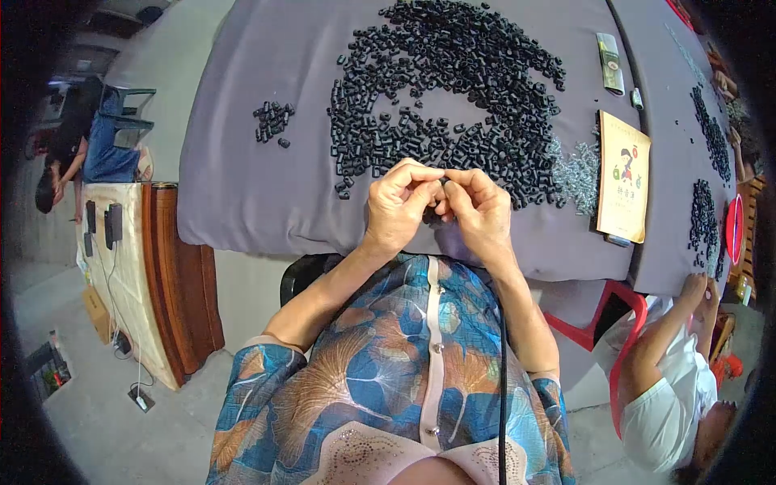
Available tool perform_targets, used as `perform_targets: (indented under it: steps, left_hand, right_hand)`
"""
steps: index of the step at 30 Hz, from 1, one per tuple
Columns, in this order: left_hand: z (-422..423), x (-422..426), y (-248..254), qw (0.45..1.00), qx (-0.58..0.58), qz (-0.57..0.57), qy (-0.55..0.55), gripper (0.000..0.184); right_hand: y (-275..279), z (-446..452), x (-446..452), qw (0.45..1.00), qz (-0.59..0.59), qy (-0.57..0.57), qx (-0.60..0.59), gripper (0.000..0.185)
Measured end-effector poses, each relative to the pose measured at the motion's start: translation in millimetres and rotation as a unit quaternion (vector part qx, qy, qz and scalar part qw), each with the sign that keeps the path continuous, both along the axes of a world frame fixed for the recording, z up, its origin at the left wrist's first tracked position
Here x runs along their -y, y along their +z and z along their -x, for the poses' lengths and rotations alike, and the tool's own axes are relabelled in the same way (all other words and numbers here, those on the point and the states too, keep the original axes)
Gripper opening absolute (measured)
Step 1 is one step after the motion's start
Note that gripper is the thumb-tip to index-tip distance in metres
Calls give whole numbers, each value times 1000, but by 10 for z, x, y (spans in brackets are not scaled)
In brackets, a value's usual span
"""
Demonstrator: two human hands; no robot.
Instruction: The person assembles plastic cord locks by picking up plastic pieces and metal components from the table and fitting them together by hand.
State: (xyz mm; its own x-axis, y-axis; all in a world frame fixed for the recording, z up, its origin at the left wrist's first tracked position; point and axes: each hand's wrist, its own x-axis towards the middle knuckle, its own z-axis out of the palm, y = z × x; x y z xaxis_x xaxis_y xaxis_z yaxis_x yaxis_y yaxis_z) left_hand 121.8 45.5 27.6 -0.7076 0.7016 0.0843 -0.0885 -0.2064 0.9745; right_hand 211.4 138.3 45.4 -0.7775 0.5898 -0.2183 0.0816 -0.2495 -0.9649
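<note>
Above the near table edge: left hand (396, 206) and right hand (483, 212), fingertips pinched together around a small black piece (442, 183). Beyond: black pieces (453, 97), heaped; clear pieces (578, 174), beside a booklet (623, 178).

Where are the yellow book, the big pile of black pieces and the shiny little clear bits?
Yellow book (618, 202): head view, lower part of its cover.
Big pile of black pieces (509, 81): head view, its upper right part.
Clear bits (578, 179): head view, middle of the heap.
</note>
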Motion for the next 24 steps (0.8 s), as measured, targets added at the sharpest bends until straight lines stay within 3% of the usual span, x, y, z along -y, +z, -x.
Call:
perform_targets:
  steps: [4,10,16,22,24]
  left_hand:
    - [11,7,16,997,66,-19,-24,11]
    - [17,41,102,998,33,-3,-46,14]
    - [20,40,203,994,78,-28,-66,13]
    - [122,78,270,982,152,-11,-115,22]
    - [158,90,277,977,162,-9,-135,29]
  right_hand:
    - [48,-31,-77,999,14,35,-2,10]
    - [106,-56,-203,994,43,96,-20,8]
    - [117,-75,-244,990,76,111,-47,7]
    - [170,-105,-253,989,-58,133,-19,8]
    - [188,-72,-218,987,-52,127,-84,13]
